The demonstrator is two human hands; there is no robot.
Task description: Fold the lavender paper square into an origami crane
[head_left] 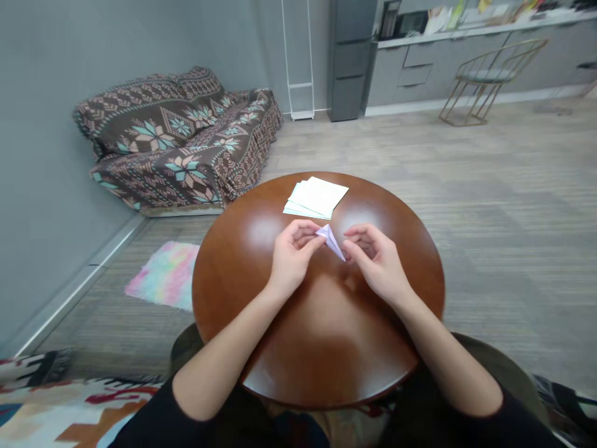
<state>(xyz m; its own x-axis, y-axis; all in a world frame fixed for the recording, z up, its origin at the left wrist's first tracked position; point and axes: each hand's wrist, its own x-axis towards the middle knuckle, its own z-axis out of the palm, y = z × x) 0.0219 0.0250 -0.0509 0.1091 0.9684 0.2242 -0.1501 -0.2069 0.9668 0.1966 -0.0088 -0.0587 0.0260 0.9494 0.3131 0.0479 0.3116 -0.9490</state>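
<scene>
A small piece of folded lilac paper (333,242) is held above the round table, one pointed end slanting down to the right. Thumb and fingers of my left hand (295,249) pinch its upper left side. Close to the paper's lower right tip is my right hand (373,256), its fingers curled and the thumb apart from the forefinger, with no paper between them. Just beyond my hands lies a fanned stack of pale paper sheets (319,196).
The glossy brown table (326,348) reaches toward my body. Past it stand a sofa (186,137) under a patterned cover, a fluffy pastel rug (163,274), a grey fridge (349,62) and a gold-framed chair (487,76) near the kitchen counter (466,31).
</scene>
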